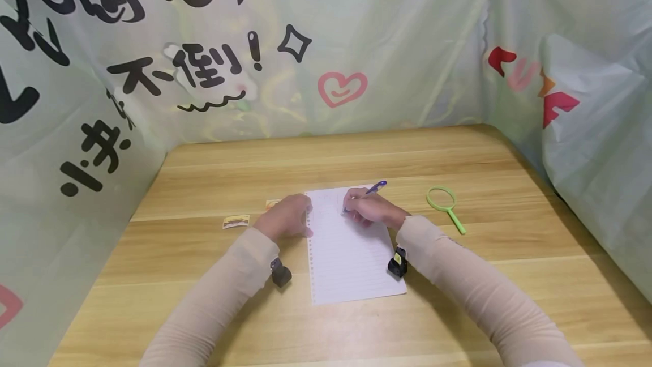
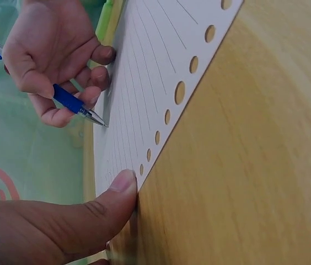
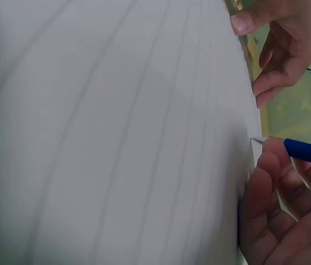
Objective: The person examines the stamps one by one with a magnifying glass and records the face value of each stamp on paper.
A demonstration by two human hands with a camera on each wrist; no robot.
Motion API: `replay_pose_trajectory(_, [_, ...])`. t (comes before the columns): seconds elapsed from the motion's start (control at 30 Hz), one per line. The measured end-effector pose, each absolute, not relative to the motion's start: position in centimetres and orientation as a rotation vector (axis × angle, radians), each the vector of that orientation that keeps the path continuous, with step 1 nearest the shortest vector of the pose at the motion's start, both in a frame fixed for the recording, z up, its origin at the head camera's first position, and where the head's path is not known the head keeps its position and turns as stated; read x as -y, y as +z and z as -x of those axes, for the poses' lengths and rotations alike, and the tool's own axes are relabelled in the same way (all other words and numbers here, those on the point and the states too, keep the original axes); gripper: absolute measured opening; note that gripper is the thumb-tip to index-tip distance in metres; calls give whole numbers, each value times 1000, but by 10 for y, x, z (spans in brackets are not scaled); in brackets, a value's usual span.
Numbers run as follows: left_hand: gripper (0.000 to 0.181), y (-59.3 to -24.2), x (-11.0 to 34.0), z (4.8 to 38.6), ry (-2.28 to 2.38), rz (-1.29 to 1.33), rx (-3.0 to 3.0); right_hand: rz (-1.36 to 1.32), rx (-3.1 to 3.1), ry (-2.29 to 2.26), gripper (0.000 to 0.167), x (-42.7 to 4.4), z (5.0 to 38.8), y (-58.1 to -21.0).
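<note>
A lined sheet of loose-leaf paper (image 1: 351, 265) lies on the wooden table, its punched holes along the left edge. My right hand (image 1: 372, 207) pinches a blue pen (image 1: 377, 187) over the upper part of the sheet. In the left wrist view, the metal tip of the pen (image 2: 70, 99) meets the paper. At the sheet's left edge rests my left hand (image 1: 285, 217); its thumb (image 2: 108, 199) presses the margin beside the holes. From the right wrist, the left fingers (image 3: 279, 77) appear at the paper's far edge. Faint marks show near the top; they are too small to read.
A green magnifying glass (image 1: 452, 208) lies right of the sheet. Left of my left hand is a small printed card (image 1: 236, 221), and another card (image 1: 272, 204) is partly hidden behind that hand. Printed curtains (image 1: 407, 44) hang around the wooden table (image 1: 204, 174).
</note>
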State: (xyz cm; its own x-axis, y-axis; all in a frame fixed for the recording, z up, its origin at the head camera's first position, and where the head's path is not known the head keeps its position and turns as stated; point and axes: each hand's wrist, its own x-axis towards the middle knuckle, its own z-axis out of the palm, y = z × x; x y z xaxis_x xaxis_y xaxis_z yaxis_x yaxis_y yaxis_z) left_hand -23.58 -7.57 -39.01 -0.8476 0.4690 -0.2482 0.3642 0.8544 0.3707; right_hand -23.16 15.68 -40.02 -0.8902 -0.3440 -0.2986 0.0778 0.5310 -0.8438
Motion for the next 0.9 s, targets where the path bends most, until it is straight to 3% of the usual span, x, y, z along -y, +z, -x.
replay_pose_trajectory(0.9, [53, -393, 79, 238, 464, -674, -2699, 61, -2374, -1371, 18, -175, 227, -399])
